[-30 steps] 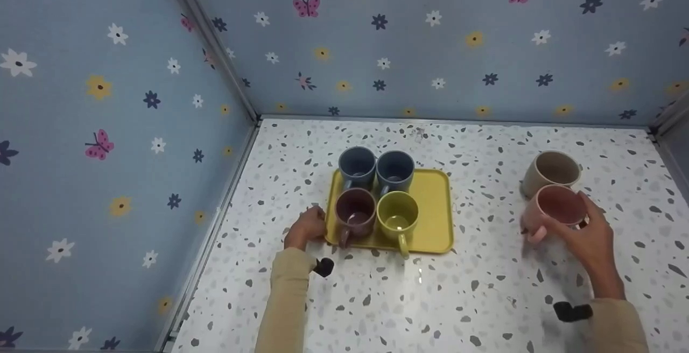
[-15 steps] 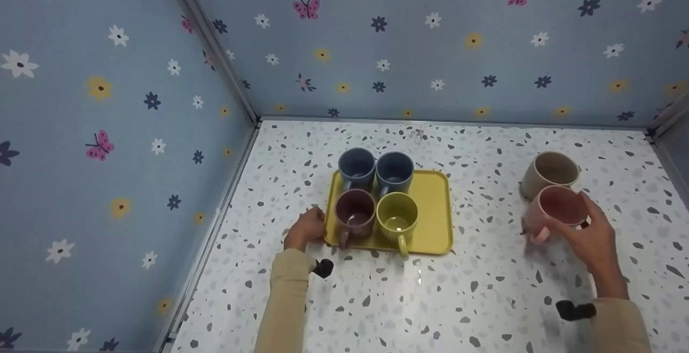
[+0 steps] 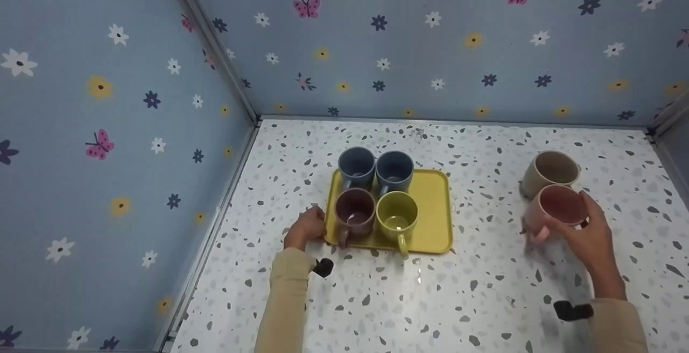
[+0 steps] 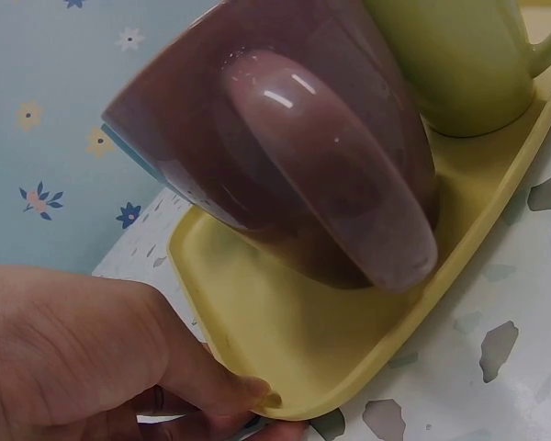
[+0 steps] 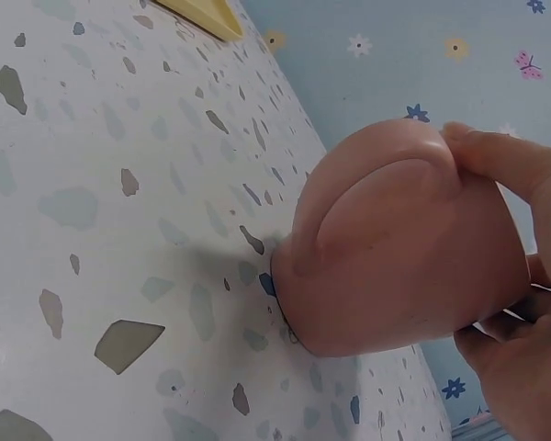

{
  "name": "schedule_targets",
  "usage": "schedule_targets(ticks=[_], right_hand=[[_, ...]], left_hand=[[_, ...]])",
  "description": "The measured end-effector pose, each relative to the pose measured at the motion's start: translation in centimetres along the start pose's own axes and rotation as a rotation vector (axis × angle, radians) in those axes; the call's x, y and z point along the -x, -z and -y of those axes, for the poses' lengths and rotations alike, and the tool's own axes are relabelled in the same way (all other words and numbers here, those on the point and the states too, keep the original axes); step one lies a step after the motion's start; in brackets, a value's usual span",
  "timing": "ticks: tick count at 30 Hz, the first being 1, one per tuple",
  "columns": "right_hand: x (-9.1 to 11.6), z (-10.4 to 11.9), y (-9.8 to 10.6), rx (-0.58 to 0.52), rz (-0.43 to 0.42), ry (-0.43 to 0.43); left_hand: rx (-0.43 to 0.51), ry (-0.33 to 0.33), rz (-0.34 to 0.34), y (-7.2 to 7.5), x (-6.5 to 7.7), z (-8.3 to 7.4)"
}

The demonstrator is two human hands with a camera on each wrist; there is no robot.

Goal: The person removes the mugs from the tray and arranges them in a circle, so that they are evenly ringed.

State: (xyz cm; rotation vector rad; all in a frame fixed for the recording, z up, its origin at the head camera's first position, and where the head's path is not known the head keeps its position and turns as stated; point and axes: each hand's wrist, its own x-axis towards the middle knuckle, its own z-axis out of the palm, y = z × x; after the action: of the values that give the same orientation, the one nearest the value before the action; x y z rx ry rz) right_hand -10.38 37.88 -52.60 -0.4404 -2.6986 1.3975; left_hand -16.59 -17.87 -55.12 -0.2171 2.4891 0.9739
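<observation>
My right hand (image 3: 591,240) grips a pink mug (image 3: 538,216) by its side, thumb near the handle and fingers round the far wall; the right wrist view shows this mug (image 5: 404,266) close up. Just behind it stands a beige mug (image 3: 538,178). At the left, my left hand (image 3: 307,227) pinches the near left corner of a yellow tray (image 3: 437,207), its thumb (image 4: 243,390) over the rim in the left wrist view. On the tray stand a purple mug (image 3: 355,229), a yellow-green mug (image 3: 398,229) and two blue mugs (image 3: 356,178) behind them.
A speckled white tabletop (image 3: 387,299) lies under everything. Blue flowered panels rise at the back (image 3: 420,57) and along the left side (image 3: 124,170). The tray's right strip is bare yellow.
</observation>
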Motion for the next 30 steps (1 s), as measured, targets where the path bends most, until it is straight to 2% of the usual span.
schedule_targets(ticks=[5, 16, 24, 30], right_hand=[[0.1, 0.1, -0.1, -0.007, -0.01, 0.026], [0.0, -0.1, 0.0, -0.019, -0.001, 0.074], [-0.2, 0.2, 0.1, 0.04, 0.025, 0.078], [0.0, 0.9, 0.1, 0.035, -0.019, 0.105]], left_hand=[[-0.004, -0.019, -0.012, -0.1, 0.1, 0.0], [-0.01, -0.012, -0.018, -0.1, 0.1, 0.0], [-0.004, -0.006, -0.007, -0.1, 0.1, -0.1], [-0.007, 0.001, -0.004, 0.0, 0.0, -0.3]])
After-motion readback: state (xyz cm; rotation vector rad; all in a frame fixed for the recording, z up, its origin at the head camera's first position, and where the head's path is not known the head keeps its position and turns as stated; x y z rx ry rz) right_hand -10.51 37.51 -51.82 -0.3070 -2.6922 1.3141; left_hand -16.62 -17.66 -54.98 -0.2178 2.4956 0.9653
